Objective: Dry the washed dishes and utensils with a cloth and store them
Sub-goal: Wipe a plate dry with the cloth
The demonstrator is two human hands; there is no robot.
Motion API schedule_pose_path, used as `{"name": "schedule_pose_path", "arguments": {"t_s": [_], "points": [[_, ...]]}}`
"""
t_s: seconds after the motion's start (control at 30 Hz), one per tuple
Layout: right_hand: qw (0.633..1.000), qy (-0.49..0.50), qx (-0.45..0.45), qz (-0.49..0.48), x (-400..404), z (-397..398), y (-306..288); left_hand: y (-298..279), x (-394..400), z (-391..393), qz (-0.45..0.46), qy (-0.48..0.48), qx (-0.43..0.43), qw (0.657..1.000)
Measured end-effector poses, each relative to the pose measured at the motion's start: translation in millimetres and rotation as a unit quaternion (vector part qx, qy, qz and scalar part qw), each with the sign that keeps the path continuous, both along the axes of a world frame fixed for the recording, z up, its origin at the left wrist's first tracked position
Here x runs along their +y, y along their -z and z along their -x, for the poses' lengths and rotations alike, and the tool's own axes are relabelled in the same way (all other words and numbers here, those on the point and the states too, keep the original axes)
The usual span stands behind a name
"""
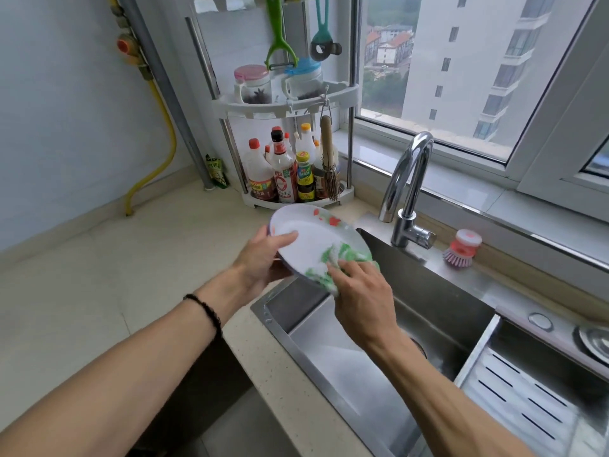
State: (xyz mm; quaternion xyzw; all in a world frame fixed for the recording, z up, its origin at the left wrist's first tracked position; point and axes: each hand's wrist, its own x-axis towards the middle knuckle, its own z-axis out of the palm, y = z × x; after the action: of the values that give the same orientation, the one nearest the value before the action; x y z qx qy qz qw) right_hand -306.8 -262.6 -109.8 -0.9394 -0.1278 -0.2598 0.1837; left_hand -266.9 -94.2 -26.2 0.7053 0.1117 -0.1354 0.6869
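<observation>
White with red and green patterning, one plate (316,239) is held tilted above the counter (131,275) edge and the near corner of the sink (438,311). On its left rim, the left hand (260,258) grips it, thumb lying on the upper face and fingers curled underneath. To the right, the right hand (362,291) presses one green-and-white cloth (333,258) against the plate's lower right edge, fingers bent over the fabric. Drying seems to be under way, with storing not yet begun. Since only one hand carries the plate, a hard wipe from the right could twist it out of that grip and drop it into the steel sink, where it might chip. Farther right stand one tap (408,192) and one dish brush (461,249). No other dishes or utensils are clearly in view.
</observation>
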Motion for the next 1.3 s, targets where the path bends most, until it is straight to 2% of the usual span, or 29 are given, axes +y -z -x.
{"name": "schedule_pose_path", "arguments": {"t_s": [0.1,0.2,0.27,0.3,0.37,0.43,0.5,0.57,0.63,0.7,0.83,0.9,1.0,1.1,1.17,1.23,1.3], "points": [[0.996,0.023,0.005,-0.081,27,-2,-21,10,-32,15,0.020,-0.062,-0.069,0.995],[0.985,-0.038,0.036,-0.164,37,6,-25,5,-39,2,0.009,-0.142,-0.096,0.985],[0.972,-0.136,0.124,-0.149,21,7,-17,4,-27,-3,0.002,-0.132,-0.095,0.987],[0.961,-0.178,0.184,-0.105,10,6,-13,3,-21,-5,-0.002,-0.117,-0.094,0.989],[0.946,-0.189,0.262,-0.014,-7,1,-9,3,-14,-5,-0.044,-0.104,-0.106,0.988],[0.934,-0.173,0.312,-0.036,-5,4,-12,2,-16,-4,-0.081,-0.129,-0.121,0.981],[0.914,-0.198,0.334,-0.119,11,14,-20,1,-15,-3,-0.096,-0.146,-0.128,0.976],[0.904,-0.225,0.335,-0.143,18,20,-17,0,-11,-2,-0.107,-0.124,-0.129,0.978],[0.912,-0.227,0.333,-0.073,8,13,-6,-2,-8,-1,-0.113,-0.088,-0.129,0.981],[0.919,-0.185,0.348,-0.024,1,4,-3,-3,-9,1,-0.113,-0.097,-0.128,0.981],[0.899,-0.222,0.359,-0.115,22,15,-14,7,-7,-5,-0.093,-0.135,-0.101,0.981],[0.903,-0.226,0.353,-0.099,18,16,-7,5,-6,-3,-0.095,-0.102,-0.094,0.986],[0.925,-0.154,0.347,-0.020,6,7,1,4,-7,-2,-0.096,-0.101,-0.105,0.985],[0.916,-0.191,0.345,-0.080,22,14,-9,7,-5,-3,-0.085,-0.138,-0.096,0.982],[0.911,-0.230,0.328,-0.103,25,19,-10,6,0,-5,-0.071,-0.117,-0.081,0.987],[0.932,-0.212,0.288,-0.057,11,17,0,4,6,-6,-0.060,-0.085,-0.056,0.993],[0.969,-0.147,0.196,0.013,-6,12,9,0,10,-6,-0.035,-0.077,-0.003,0.996]]}}
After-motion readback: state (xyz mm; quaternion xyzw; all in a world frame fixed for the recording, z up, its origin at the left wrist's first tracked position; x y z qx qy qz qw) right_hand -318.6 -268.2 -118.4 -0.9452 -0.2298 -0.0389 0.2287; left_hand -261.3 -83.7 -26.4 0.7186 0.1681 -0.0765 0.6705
